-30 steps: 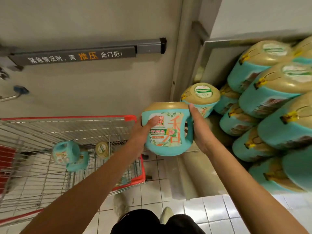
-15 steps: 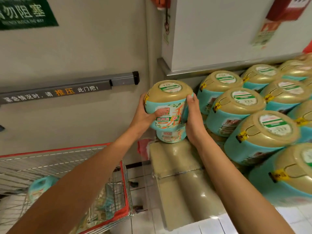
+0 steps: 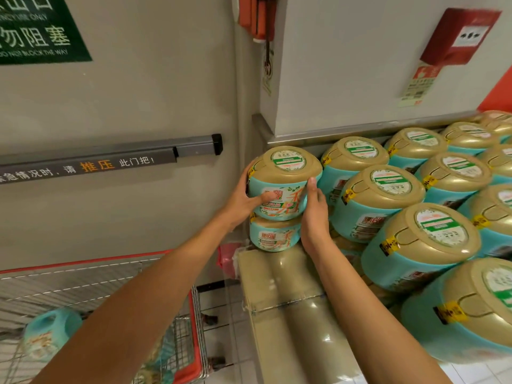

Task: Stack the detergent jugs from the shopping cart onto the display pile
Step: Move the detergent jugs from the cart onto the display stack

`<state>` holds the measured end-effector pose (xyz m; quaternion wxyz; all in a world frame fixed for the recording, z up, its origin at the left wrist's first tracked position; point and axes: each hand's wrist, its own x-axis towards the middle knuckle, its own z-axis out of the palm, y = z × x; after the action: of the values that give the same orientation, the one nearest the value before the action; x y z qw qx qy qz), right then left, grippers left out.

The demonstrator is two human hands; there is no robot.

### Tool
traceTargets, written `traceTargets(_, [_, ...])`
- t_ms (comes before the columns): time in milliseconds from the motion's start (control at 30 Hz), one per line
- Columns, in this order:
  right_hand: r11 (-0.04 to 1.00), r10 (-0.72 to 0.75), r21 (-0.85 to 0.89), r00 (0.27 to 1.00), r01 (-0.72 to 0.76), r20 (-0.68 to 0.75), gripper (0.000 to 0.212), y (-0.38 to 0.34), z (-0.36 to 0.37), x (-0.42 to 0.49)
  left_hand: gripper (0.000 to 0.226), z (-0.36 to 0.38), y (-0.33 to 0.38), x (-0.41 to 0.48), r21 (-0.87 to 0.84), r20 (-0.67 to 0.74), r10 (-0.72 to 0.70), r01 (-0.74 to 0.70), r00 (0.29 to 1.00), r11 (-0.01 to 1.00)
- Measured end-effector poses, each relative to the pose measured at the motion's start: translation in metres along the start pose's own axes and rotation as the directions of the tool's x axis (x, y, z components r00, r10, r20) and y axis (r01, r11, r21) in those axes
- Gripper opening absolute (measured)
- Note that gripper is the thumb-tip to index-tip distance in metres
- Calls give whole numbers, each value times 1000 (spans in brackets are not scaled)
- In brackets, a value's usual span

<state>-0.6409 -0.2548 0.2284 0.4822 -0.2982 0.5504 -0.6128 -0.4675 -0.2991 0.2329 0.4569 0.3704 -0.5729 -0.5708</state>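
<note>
Teal with a gold lid, the jug [image 3: 279, 189] sits upright on a lower jug [image 3: 273, 236] at the left end of the pile [image 3: 401, 206], just beside its neighbours. The left hand [image 3: 243, 198] wraps its left side, thumb across the label; the right hand [image 3: 314, 214] clasps the right side, thumb up by the lid. Both grips are grasping the jug. A third jug [image 3: 47, 336] lies in the cart [image 3: 194, 328], lower left.
</note>
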Motion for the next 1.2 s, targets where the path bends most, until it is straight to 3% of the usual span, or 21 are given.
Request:
traceTargets(233, [1000,-7,-9,987,5,-159,90,9,4,-5,121,1,-12,2,-28,-10,-63,63,998,998])
traceTargets(367, [999,16,-29,981,-22,-192,75,22,4,-21,113,-8,-28,-14,83,-44,-109,112,993,990])
traceTargets(433, [999,37,-26,980,-43,-197,65,38,6,-34,102,-19,-40,-27,140,-98,-123,136,988,981])
traceTargets(567, [995,62,-60,978,-75,-199,52,74,21,-65,57,-53,-60,-64,144,-187,-127,155,974,977])
traceTargets(733, [980,66,-181,993,-84,-102,28,118,66,-99,21,-119,-76,-132,109,-248,-145,176,958,978])
traceTargets(933, [932,176,-335,981,-141,77,24,179,157,-143,13,-227,-100,-222,19,-488,-213,254,847,967])
traceTargets(1200, [866,413,-419,864,-274,287,8,284,301,-210,18,-378,-145,-346,-122,-708,-365,405,604,906])
